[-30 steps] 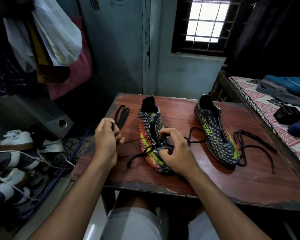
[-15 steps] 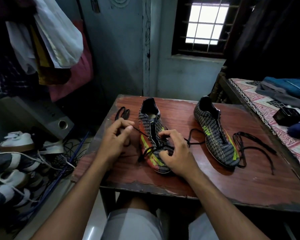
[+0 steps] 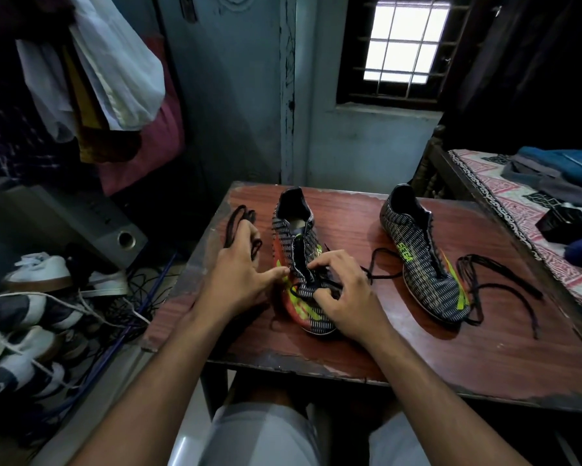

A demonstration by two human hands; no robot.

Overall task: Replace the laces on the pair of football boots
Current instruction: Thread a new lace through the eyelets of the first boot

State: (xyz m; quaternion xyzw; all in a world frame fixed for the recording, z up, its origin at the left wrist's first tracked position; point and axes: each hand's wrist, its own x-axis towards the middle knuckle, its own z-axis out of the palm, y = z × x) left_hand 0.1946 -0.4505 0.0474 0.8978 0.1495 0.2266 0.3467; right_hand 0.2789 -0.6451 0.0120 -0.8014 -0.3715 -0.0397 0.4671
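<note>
On the reddish-brown wooden table [image 3: 367, 351] two football boots stand with their toes toward the person, both black with rows of pale dashes and neon yellow-green flashes. The left boot [image 3: 298, 243] sits just in front of the person; its side shows red and yellow-green, and no lettering on it can be read. The right hand [image 3: 346, 297] rests over this boot's forefoot, fingers curled and pinching the black lace [image 3: 319, 284] at the lower eyelets, with a strand of that lace trailing off to the right across the tabletop. The left hand [image 3: 240, 274] lies beside the boot's left flank, fingers loosely spread, thumb tip touching the upper; whether it holds a strand I cannot tell. Beyond its fingers a bundle of spare black laces [image 3: 239, 220] lies near the table's left edge. The right boot [image 3: 420, 253] stands well apart to the right, and its side bears yellow-green letters that appear to read "SEGA". Another loose black lace [image 3: 494, 284] sprawls in loops beside and under its toe.
</note>
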